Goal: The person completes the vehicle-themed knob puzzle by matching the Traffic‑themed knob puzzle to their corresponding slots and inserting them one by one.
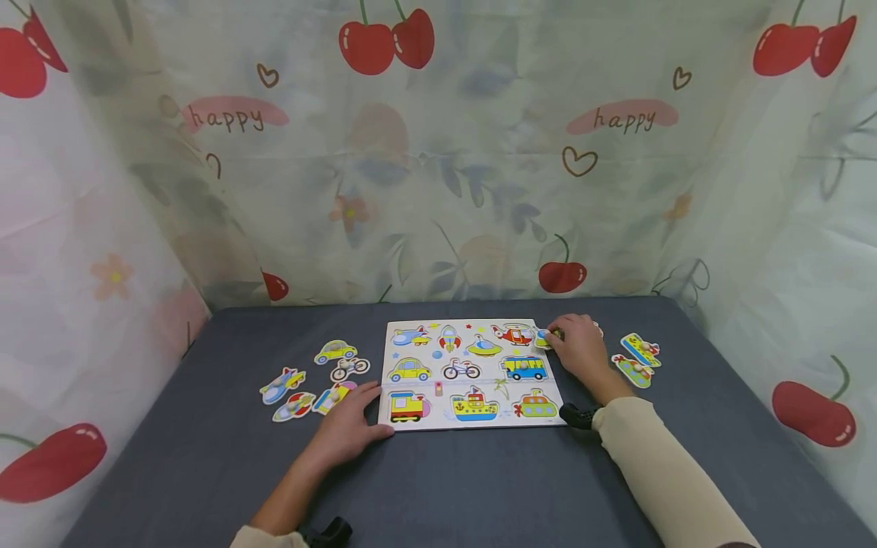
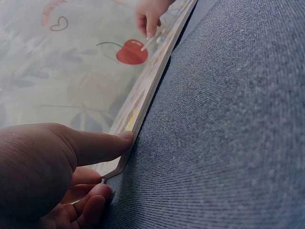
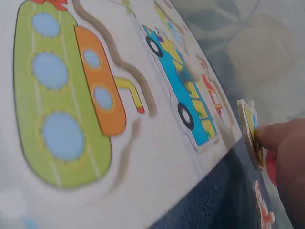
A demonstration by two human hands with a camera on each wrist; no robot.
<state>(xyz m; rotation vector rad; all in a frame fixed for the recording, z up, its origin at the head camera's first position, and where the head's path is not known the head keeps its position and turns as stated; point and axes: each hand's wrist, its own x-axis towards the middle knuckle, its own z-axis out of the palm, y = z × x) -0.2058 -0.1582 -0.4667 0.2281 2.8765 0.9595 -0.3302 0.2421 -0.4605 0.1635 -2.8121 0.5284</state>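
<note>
A wooden puzzle board (image 1: 438, 388) with pictures of vehicles lies flat on the dark table. At its front-left corner is my left hand (image 1: 346, 426); in the left wrist view the thumb (image 2: 102, 147) lies along the board's edge and the other fingers curl beside the corner. My right hand (image 1: 582, 350) pinches a yellow-and-blue puzzle piece (image 3: 250, 133) just past the board's right edge, tilted on its side in the right wrist view. A knobbed bus piece (image 3: 178, 86) sits in its slot, close to that hand.
Left of the board lie loose pieces: a car (image 1: 336, 351), a bicycle (image 1: 349, 370), an airplane (image 1: 282, 386), a rocket (image 1: 293, 407) and a train (image 1: 333, 397). To the right are a ship (image 1: 640, 350) and a submarine (image 1: 633, 371). Patterned curtains (image 1: 438, 190) enclose the table.
</note>
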